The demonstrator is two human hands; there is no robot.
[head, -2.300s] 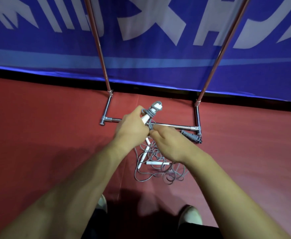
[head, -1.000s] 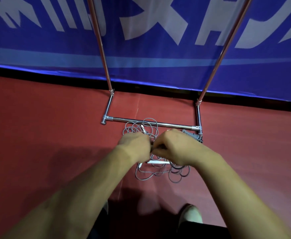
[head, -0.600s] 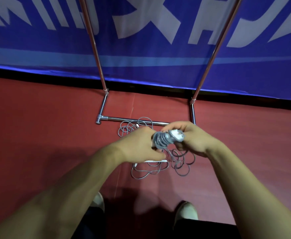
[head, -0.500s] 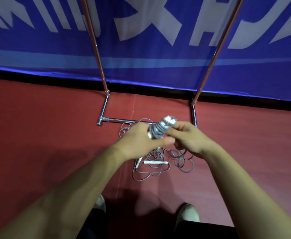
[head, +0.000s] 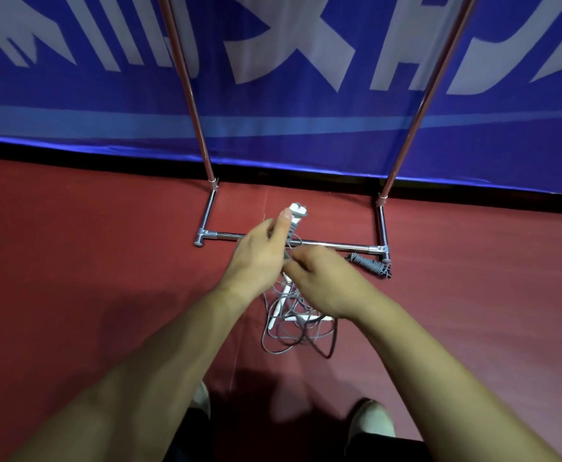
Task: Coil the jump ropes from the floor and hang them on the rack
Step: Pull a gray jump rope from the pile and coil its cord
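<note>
Jump rope (head: 295, 216): thin grey cord wound in tight turns round a slim white plastic handle. From my remote seat I see it held above the floor, in front of the rack's low front bar, tilted with its blunt end toward the banner.

Left hand (head: 259, 258): wrapped round the handle, thumb laid straight up along it.

Right hand (head: 323, 281): seen from the back, just below the left one, fingers curled toward the cord. I cannot tell whether they pinch it.

Loose grey ropes (head: 293, 335): a slack tangle of loops on the floor under both hands, with two more white stick-like handles lying in it.

Coiled grey bundle (head: 371, 266): tightly wrapped, lying on the floor beside the rack's right front foot.

Chrome tube rack (head: 339, 245): shiny round metal bars forming a rectangular base, with two uprights rising out of view.

Matt red floor (head: 72, 261); glossy blue banner with large white characters (head: 273, 128) behind the rack. Pale shoe toes (head: 369, 418) at the bottom edge.
</note>
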